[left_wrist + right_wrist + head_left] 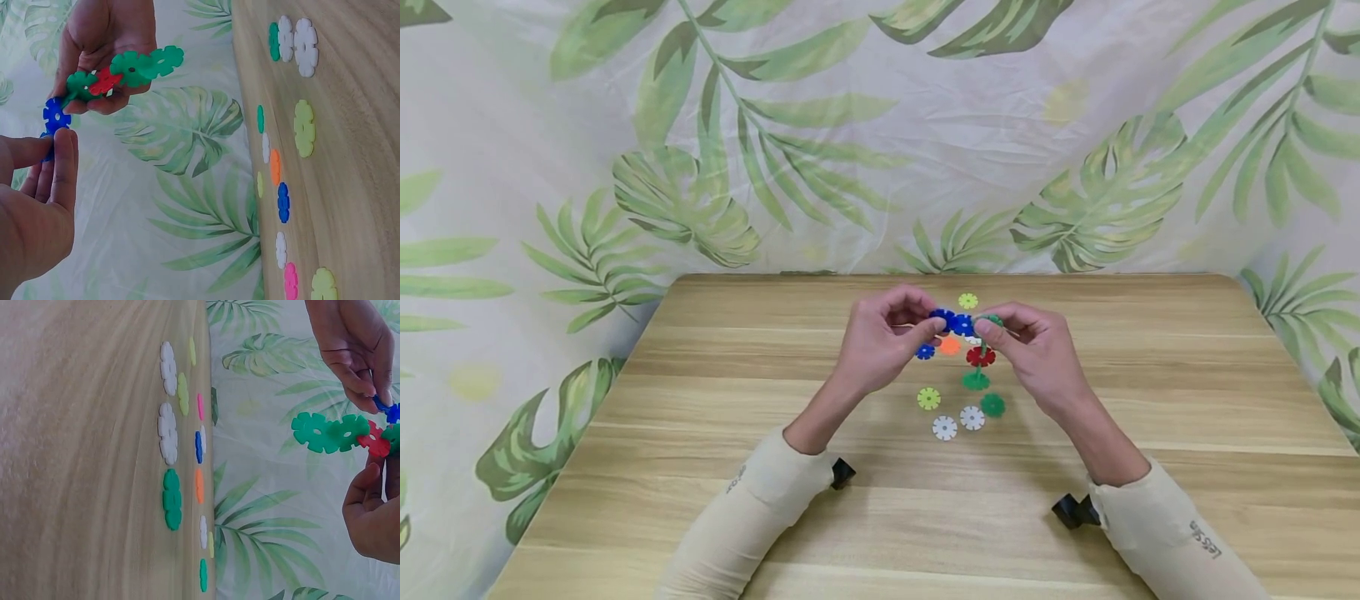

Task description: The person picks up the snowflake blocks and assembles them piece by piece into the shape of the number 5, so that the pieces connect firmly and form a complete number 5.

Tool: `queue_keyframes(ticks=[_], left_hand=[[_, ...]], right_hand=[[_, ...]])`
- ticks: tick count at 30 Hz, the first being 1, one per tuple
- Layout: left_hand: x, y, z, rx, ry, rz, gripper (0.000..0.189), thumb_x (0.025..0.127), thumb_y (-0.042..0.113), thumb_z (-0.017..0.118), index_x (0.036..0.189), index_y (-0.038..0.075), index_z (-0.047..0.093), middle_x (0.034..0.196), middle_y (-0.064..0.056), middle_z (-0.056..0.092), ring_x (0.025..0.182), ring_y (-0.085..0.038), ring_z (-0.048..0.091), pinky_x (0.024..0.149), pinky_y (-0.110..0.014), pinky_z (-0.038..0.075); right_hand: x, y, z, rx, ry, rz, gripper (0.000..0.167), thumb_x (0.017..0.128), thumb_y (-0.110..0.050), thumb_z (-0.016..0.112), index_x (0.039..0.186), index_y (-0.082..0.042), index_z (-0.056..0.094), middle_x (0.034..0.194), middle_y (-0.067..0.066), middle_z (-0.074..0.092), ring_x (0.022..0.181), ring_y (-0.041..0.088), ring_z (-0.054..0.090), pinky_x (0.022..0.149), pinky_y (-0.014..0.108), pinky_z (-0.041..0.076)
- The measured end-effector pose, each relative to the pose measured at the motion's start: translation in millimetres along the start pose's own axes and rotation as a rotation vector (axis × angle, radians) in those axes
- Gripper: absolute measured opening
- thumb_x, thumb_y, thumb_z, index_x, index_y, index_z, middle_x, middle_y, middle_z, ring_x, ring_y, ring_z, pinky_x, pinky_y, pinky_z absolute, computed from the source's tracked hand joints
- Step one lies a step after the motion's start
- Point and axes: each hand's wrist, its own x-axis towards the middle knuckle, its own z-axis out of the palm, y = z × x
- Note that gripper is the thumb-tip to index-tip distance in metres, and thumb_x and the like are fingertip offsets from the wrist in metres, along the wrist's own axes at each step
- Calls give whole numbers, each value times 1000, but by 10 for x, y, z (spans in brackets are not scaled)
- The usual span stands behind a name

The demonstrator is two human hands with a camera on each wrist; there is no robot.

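Above the table, my left hand (883, 337) pinches one of two blue notched plastic discs (962, 325) between thumb and fingers. The two blue discs sit edge to edge, one partly hidden by the fingertips in the left wrist view. My right hand (1037, 350) holds the top green disc of a chain between thumb and fingers. Below that, the chain has a red disc (981, 357) and two green discs (131, 67), slotted together at angles. A blue disc meets the held green disc; whether they interlock I cannot tell.
Loose notched discs lie flat on the wooden table (700, 500): white (944, 428), yellow-green (928, 398), green (992, 405), orange (950, 346) and blue (925, 352). A pink disc (291, 281) shows in the wrist views. A leaf-patterned cloth (820, 167) hangs behind the table.
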Motion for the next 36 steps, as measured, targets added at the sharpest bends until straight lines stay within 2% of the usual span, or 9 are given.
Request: queue_keyframes(ticks=[4, 8, 12, 18, 24, 29, 33, 36], left_hand=[[-8, -5, -9, 7, 16, 10, 11, 92, -10, 77, 99, -12, 70, 91, -30, 75, 78, -51, 77, 69, -37, 68], [-5, -3, -7, -12, -1, -10, 11, 94, -8, 77, 102, -11, 70, 93, -30, 76, 77, -52, 76, 66, -37, 68], [0, 25, -23, -10, -35, -38, 12, 95, -5, 76, 105, -8, 69, 97, -28, 76, 81, -45, 77, 65, -40, 68], [2, 42, -79, 20, -43, -31, 12, 97, -4, 75, 107, -7, 71, 100, -25, 77, 87, -41, 78, 70, -49, 67], [1, 40, -106, 7, -44, -41, 12, 97, -5, 74, 108, -7, 71, 99, -26, 77, 80, -44, 77, 69, -37, 68], [2, 21, -91, -5, -64, -50, 11, 98, -4, 74, 108, -7, 72, 100, -26, 77, 84, -47, 78, 71, -37, 68], [-1, 7, -67, -1, -69, -69, 11, 97, -2, 75, 108, -5, 72, 100, -24, 78, 81, -37, 80, 70, -39, 68], [-2, -6, -55, 12, -66, -53, 11, 97, -1, 76, 107, -5, 73, 100, -24, 78, 80, -24, 80, 69, -41, 68]], right_hand=[[-10, 6, 15, 22, -5, 6, 12, 103, -6, 72, 101, -13, 82, 87, -4, 76, 76, 5, 63, 72, 20, 57], [-16, 0, -4, 13, -7, 10, 13, 104, -7, 71, 102, -14, 81, 86, -7, 74, 76, 6, 63, 73, 20, 57], [-13, -20, -29, 12, -24, 22, 13, 105, -9, 69, 105, -14, 80, 89, -9, 74, 79, 9, 63, 77, 21, 57], [2, -31, -29, 25, -58, 44, 16, 107, -9, 66, 107, -18, 80, 93, -9, 75, 86, 9, 66, 85, 23, 60], [3, -27, -32, 16, -55, 52, 17, 106, -9, 66, 105, -20, 80, 91, -10, 74, 84, 8, 65, 84, 22, 60], [1, -22, -32, 28, -70, 49, 17, 107, -9, 66, 106, -18, 80, 93, -9, 74, 86, 9, 66, 84, 22, 60], [-3, -12, -31, 26, -84, 49, 16, 107, -10, 66, 109, -17, 81, 99, -10, 75, 88, 10, 63, 81, 22, 56], [-4, -5, -29, 18, -85, 50, 17, 107, -10, 67, 109, -18, 81, 101, -11, 75, 87, 10, 61, 79, 22, 54]])
